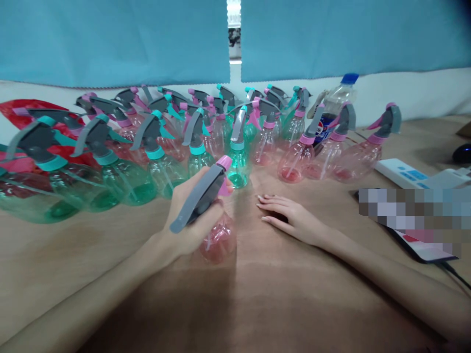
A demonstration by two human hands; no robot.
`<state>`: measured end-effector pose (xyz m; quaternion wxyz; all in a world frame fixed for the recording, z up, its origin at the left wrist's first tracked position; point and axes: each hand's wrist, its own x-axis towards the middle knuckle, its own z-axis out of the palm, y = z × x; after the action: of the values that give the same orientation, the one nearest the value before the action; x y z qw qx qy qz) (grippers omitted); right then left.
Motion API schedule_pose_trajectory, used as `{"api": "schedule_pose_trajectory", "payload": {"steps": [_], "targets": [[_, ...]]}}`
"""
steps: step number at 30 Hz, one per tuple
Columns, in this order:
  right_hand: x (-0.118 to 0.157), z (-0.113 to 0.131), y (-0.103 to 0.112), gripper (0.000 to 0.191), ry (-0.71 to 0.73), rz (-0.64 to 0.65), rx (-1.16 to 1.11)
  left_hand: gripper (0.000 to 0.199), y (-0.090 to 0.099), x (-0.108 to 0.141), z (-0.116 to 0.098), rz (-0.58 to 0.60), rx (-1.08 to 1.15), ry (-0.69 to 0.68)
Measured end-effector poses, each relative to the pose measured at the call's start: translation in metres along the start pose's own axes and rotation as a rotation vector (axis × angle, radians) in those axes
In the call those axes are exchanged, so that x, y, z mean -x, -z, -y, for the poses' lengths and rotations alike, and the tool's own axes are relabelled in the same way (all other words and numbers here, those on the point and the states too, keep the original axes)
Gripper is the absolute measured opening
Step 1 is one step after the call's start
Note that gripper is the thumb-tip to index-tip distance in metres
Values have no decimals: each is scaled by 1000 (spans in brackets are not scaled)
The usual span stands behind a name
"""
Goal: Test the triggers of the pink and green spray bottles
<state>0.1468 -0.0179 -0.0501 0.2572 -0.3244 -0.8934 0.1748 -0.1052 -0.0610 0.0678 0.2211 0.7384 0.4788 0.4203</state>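
Observation:
My left hand (191, 215) is wrapped round the neck of a pink spray bottle (220, 240) with a grey and pink trigger head. Its clear pink body shows below my fingers, close to the tabletop; I cannot tell whether it touches. Resting on the wooden table (279, 294), my right hand (290, 215) is empty, palm down with fingers stretched toward the left. Just beyond my left hand stands a green spray bottle (238, 171) with a turquoise collar. To the right of it, a pink spray bottle (294, 164) stands beyond my right hand.
Several green and pink spray bottles (138, 189) crowd the back and left of the table. A Pepsi bottle (333, 108) with a blue cap stands behind the right ones. Farther right lie a white power strip (401, 172) and a partly blurred-out phone (434, 250) with a cable.

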Motion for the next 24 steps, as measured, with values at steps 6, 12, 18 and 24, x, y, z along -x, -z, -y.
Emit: {"api": "schedule_pose_trajectory", "payload": {"steps": [6,12,18,24], "targets": [[0,-1,-1,32,3,5,8,8,-3,3,6,16,54,-6],[-1,-1,0,32,10,7,8,5,-4,3,8,-21,50,-36],[-1,-2,-1,33,4,7,7,6,-5,3,11,-7,67,-23],[-1,-2,-1,32,1,8,-1,15,-4,3,10,0,29,-15]]}}
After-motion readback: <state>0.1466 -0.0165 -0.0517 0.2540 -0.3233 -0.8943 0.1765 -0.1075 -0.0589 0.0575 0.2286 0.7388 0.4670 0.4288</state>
